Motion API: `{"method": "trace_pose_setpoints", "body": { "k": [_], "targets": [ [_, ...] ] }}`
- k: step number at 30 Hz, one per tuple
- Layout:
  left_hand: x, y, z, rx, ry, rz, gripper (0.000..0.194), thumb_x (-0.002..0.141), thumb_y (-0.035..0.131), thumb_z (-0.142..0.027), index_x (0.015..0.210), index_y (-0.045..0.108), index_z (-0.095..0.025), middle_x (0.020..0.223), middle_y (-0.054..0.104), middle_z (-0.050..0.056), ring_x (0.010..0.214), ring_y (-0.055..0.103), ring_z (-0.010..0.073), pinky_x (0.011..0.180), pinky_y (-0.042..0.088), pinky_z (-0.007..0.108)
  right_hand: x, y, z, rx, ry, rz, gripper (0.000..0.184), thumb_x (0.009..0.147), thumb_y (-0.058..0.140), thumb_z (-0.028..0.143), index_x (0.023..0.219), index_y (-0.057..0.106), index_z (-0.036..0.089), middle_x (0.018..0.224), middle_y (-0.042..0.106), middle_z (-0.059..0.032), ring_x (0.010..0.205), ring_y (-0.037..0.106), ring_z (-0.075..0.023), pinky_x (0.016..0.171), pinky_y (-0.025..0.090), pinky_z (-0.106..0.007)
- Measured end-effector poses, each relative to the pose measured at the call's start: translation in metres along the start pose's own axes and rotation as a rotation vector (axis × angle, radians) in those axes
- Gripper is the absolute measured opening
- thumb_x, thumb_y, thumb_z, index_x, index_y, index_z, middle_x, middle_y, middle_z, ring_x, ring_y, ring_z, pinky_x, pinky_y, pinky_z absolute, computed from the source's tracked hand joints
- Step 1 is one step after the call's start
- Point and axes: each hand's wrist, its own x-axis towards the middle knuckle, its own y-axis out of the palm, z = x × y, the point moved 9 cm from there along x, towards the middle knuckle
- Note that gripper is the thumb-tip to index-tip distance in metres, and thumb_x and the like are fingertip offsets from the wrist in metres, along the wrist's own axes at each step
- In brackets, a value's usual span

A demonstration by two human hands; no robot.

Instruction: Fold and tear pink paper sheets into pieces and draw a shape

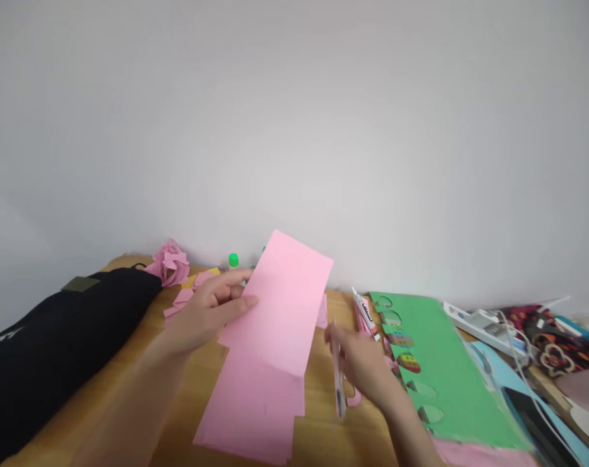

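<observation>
My left hand pinches a pink sheet of paper at its left edge, thumb in front. The sheet is tilted up off the table. Below it, more pink sheets lie overlapping on the wood. To the right, my right hand is closed round a slim whitish pen, whose lower end points down; motion blurs it. A small pink cutout lies just under this hand. Beyond it rests a white glue tube.
On the wooden table, a black bag lies left, beside crumpled pink paper and a green-capped bottle. A green sheet with cut-out shapes lies right, near a white power strip with a cable. A pale wall stands behind.
</observation>
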Motion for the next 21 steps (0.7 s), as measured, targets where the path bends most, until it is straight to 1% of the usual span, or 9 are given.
{"method": "trace_pose_setpoints", "body": {
  "k": [3,5,7,9,10,13,15,18,21],
  "targets": [
    [0.007,-0.001,0.006,-0.002,-0.007,0.011,0.039,0.070,0.070,-0.038,0.104,0.071,-0.020,0.059,0.062,0.000,0.059,0.061,0.0175,0.047,0.042,0.021,-0.011,0.045,-0.021,-0.210,-0.076,0.238,0.049,0.075,0.037,-0.006,0.107,0.064,0.019,0.097,0.071,-0.0101,0.088,0.068,-0.0223,0.070,0.045,-0.029],
    [0.013,-0.001,0.013,0.011,-0.038,0.017,0.039,0.068,0.070,-0.037,0.103,0.071,-0.020,0.061,0.063,0.000,0.057,0.060,0.0168,0.046,0.040,0.021,-0.013,0.040,-0.020,-0.158,-0.096,0.200,0.048,0.080,0.037,-0.004,0.113,0.063,0.019,0.097,0.071,-0.0098,0.089,0.069,-0.0225,0.073,0.048,-0.030],
    [0.020,0.001,0.019,0.026,-0.070,0.020,0.039,0.067,0.070,-0.037,0.102,0.071,-0.019,0.060,0.062,0.000,0.056,0.059,0.0161,0.045,0.039,0.020,-0.011,0.003,-0.004,-0.043,-0.106,-0.023,0.039,0.088,0.039,0.006,0.118,0.061,0.019,0.099,0.071,-0.0097,0.090,0.068,-0.0219,0.076,0.051,-0.032],
    [0.026,0.007,0.023,0.023,-0.100,0.020,0.040,0.068,0.069,-0.037,0.104,0.071,-0.018,0.060,0.062,0.000,0.056,0.059,0.0160,0.047,0.040,0.021,-0.015,-0.045,0.030,0.048,-0.216,-0.326,0.028,0.094,0.042,0.020,0.116,0.060,0.017,0.105,0.069,-0.0116,0.097,0.066,-0.0226,0.083,0.052,-0.035],
    [0.029,0.010,0.023,0.008,-0.111,0.017,0.041,0.069,0.068,-0.036,0.106,0.070,-0.018,0.062,0.063,0.000,0.056,0.059,0.0159,0.048,0.041,0.021,-0.017,-0.060,0.053,0.059,-0.303,-0.406,0.030,0.093,0.047,0.026,0.120,0.058,0.017,0.110,0.068,-0.0124,0.102,0.064,-0.0240,0.085,0.052,-0.038],
    [0.032,0.023,0.020,-0.086,-0.115,0.004,0.044,0.072,0.066,-0.032,0.113,0.067,-0.018,0.067,0.067,0.000,0.056,0.059,0.0149,0.051,0.043,0.022,-0.016,-0.073,0.105,0.000,-0.415,-0.492,0.060,0.081,0.068,0.040,0.132,0.050,0.015,0.130,0.059,-0.0162,0.115,0.057,-0.0323,0.091,0.051,-0.048],
    [0.031,0.029,0.015,-0.156,-0.087,-0.001,0.046,0.073,0.066,-0.031,0.117,0.065,-0.017,0.065,0.066,0.000,0.054,0.058,0.0138,0.051,0.043,0.022,-0.015,-0.075,0.121,0.017,-0.412,-0.568,0.047,0.083,0.066,0.028,0.126,0.056,0.014,0.125,0.063,-0.0155,0.111,0.059,-0.0321,0.088,0.053,-0.047],
    [0.028,0.033,0.004,-0.271,-0.001,-0.008,0.052,0.081,0.058,-0.049,0.118,0.064,-0.013,0.059,0.064,0.001,0.047,0.053,0.0140,0.048,0.041,0.025,-0.022,-0.087,0.115,0.226,-0.412,-0.755,0.024,0.088,0.053,0.011,0.106,0.068,0.018,0.101,0.074,-0.0079,0.093,0.067,-0.0226,0.080,0.055,-0.037],
    [0.023,0.010,-0.005,-0.353,0.152,-0.243,0.062,0.080,0.050,-0.067,0.108,0.068,-0.015,0.063,0.060,0.001,0.050,0.050,0.0125,0.047,0.039,0.025,-0.024,-0.102,0.071,0.728,-0.238,-0.872,0.016,0.089,0.058,0.019,0.097,0.071,0.024,0.087,0.076,-0.0021,0.075,0.069,-0.0162,0.067,0.056,-0.027]
  ]
}}
